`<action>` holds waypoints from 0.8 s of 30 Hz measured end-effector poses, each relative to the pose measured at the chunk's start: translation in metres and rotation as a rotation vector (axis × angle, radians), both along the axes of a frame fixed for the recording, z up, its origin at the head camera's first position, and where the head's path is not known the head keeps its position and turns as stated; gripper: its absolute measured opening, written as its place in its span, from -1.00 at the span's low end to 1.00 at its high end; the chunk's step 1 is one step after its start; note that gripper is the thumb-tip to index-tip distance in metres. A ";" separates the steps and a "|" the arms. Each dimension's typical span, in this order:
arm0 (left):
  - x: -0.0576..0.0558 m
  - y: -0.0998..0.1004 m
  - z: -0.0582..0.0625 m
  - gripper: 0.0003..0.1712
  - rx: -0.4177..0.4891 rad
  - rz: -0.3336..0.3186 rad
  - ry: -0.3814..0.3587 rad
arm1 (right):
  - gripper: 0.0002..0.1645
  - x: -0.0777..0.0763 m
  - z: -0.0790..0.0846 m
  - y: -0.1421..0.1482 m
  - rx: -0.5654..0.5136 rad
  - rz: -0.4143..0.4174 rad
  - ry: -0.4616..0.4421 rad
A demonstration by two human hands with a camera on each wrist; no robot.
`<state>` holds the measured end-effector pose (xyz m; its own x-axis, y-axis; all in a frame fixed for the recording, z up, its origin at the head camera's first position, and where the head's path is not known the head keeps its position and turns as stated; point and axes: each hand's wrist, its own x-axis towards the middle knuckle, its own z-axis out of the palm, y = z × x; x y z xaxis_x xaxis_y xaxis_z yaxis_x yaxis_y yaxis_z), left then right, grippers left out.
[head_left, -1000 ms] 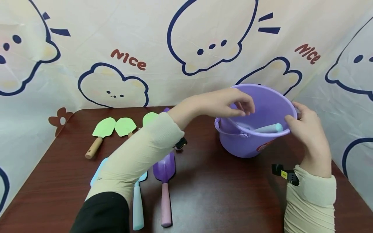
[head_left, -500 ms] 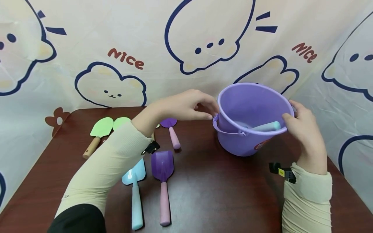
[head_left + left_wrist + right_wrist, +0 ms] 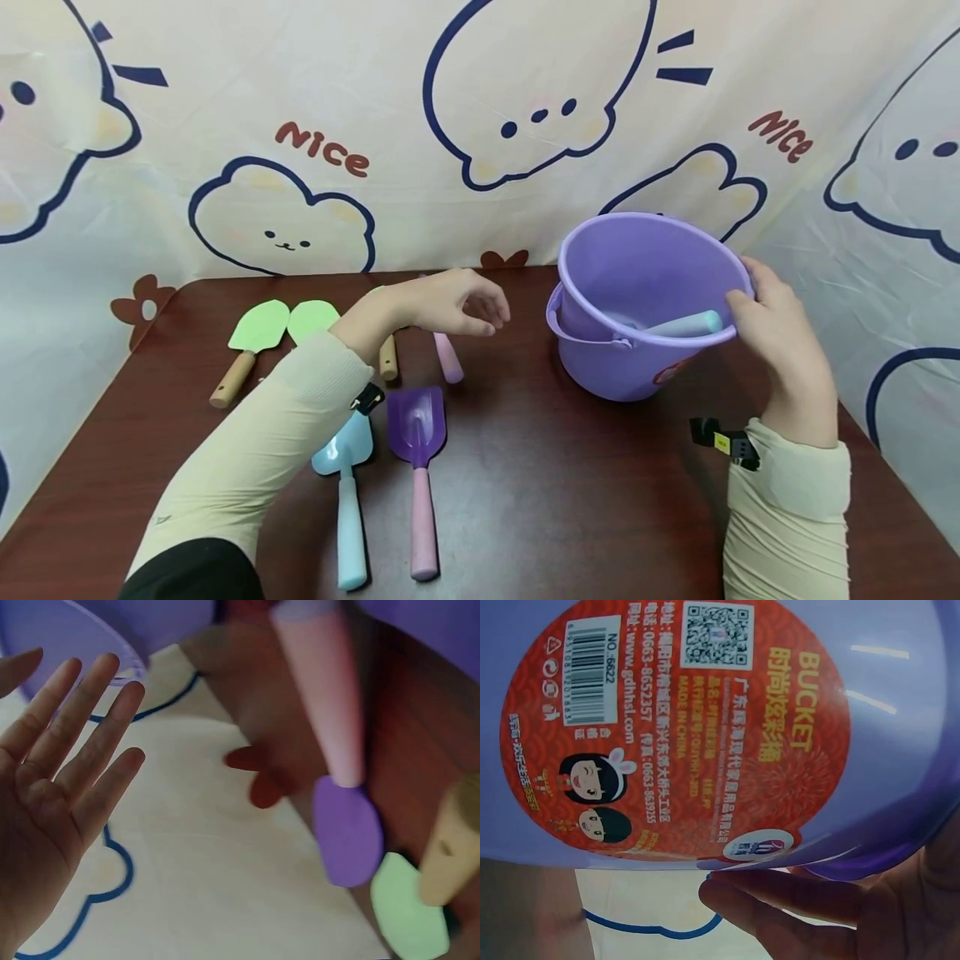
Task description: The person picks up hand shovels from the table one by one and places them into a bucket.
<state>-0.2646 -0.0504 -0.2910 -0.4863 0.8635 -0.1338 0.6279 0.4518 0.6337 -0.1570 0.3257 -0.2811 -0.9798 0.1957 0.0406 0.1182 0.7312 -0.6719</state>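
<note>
My left hand (image 3: 457, 304) hovers above the back of the table, over the small pink-handled shovel (image 3: 448, 358). Its fingers are relaxed and hold nothing; the left wrist view shows the bare palm (image 3: 45, 810). My right hand (image 3: 787, 325) grips the rim of a purple bucket (image 3: 615, 367) at its right side, thumb inside. The bucket leans slightly, and its purple bail handle hangs at the left. Inside lies a tool with a light blue handle (image 3: 686, 324); its far end is mostly hidden. A red label (image 3: 682, 750) on the bucket fills much of the right wrist view.
A purple shovel with a pink handle (image 3: 423, 525) and a light blue shovel (image 3: 351, 533) lie at the front middle. Farther back are green leaf-shaped trowels with wooden handles, one trowel (image 3: 258, 327) at the left. A cartoon-printed curtain (image 3: 420, 225) stands behind the table.
My left hand has moved left, from above the bucket's opening to its left side and then away over the small shovel. My right hand still grips the rim.
</note>
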 end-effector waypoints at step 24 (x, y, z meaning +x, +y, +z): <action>0.003 -0.024 -0.049 -0.50 -0.229 0.049 0.015 | -0.25 -0.001 0.001 -0.001 -0.040 0.024 -0.050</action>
